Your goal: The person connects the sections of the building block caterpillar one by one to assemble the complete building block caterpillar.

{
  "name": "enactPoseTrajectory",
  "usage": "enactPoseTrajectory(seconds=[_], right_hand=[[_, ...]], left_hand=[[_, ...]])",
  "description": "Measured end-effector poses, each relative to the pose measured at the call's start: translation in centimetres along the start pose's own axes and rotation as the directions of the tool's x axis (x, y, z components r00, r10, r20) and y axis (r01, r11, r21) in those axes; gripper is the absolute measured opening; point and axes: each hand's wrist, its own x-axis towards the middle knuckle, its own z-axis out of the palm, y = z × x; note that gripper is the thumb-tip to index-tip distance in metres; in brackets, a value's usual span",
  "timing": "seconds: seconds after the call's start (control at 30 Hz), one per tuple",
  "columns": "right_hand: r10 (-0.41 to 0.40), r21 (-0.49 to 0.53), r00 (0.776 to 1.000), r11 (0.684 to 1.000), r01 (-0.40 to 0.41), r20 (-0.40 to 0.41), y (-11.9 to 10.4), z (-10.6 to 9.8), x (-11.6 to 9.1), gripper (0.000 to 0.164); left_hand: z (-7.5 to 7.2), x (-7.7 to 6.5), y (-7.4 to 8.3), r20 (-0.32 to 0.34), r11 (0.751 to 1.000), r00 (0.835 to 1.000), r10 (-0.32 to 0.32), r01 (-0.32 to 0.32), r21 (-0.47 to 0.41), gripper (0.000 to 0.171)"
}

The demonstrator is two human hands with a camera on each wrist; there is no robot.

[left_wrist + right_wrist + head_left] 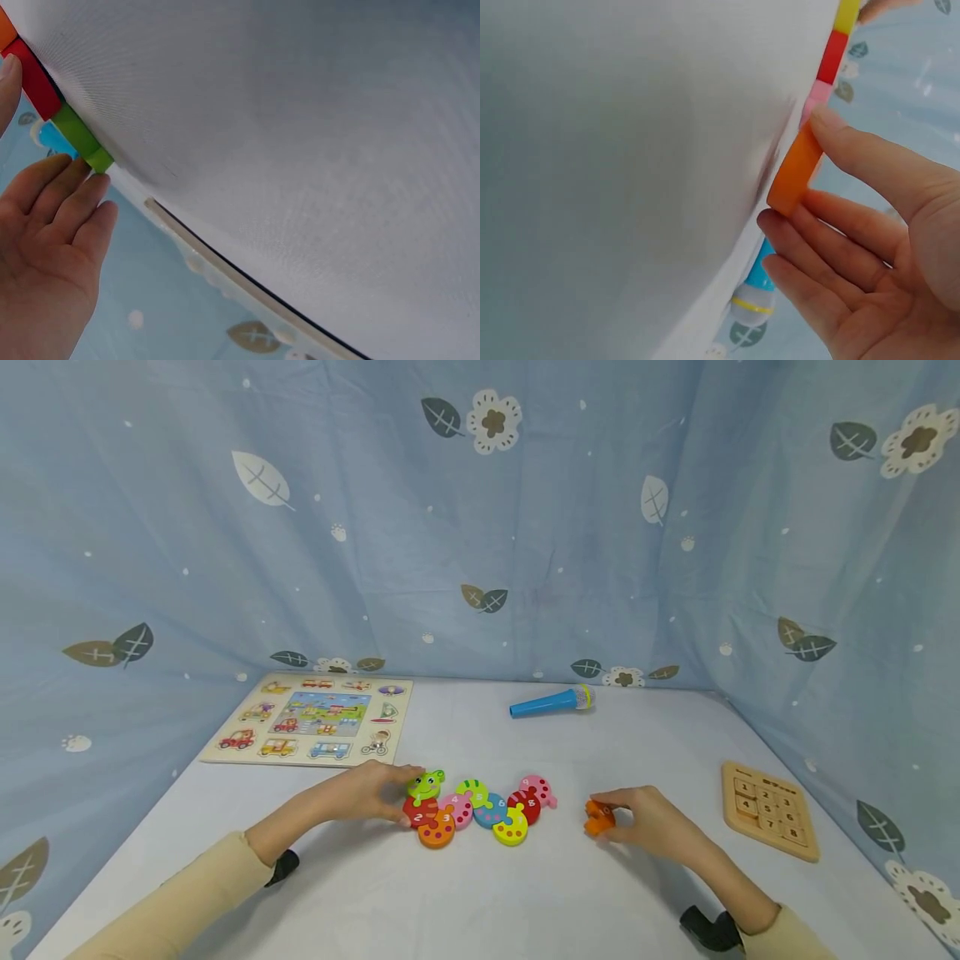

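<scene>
A numbered caterpillar puzzle of joined round pieces lies on the white table, with a green smiling head piece (pixel 426 786) at its left end. My left hand (pixel 369 792) is at that end, its fingertips at the green head and its thumb at the red piece (pixel 36 79) marked 2. The fingers look fairly straight in the left wrist view. To the right of the puzzle, my right hand (pixel 647 818) pinches an orange puzzle piece (pixel 795 172) between thumb and fingers. This piece stands apart from the pink piece (pixel 537 790) marked 9 at the puzzle's right end.
Behind the left hand lies a wooden picture board (pixel 405 710) with vehicles. A blue toy microphone (pixel 551 702) rests at the back. On the right sits a wooden number tile board (pixel 771 843). Blue patterned cloth (pixel 540 527) hangs around the table.
</scene>
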Motion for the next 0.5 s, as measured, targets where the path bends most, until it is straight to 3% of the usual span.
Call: enactPoseTrajectory(seconds=[0.23, 0.5], right_hand=[[-0.017, -0.027, 0.999, 1.000, 0.015, -0.040, -0.9, 0.7, 0.9, 0.047], [0.023, -0.024, 0.996, 0.999, -0.025, -0.081, -2.0, 1.5, 2.2, 0.050]], left_hand=[[0.1, 0.1, -0.1, 0.000, 1.000, 1.000, 0.001, -0.001, -0.005, 0.077], [0.1, 0.0, 0.0, -0.003, 1.000, 1.000, -0.003, 0.003, -0.002, 0.077]])
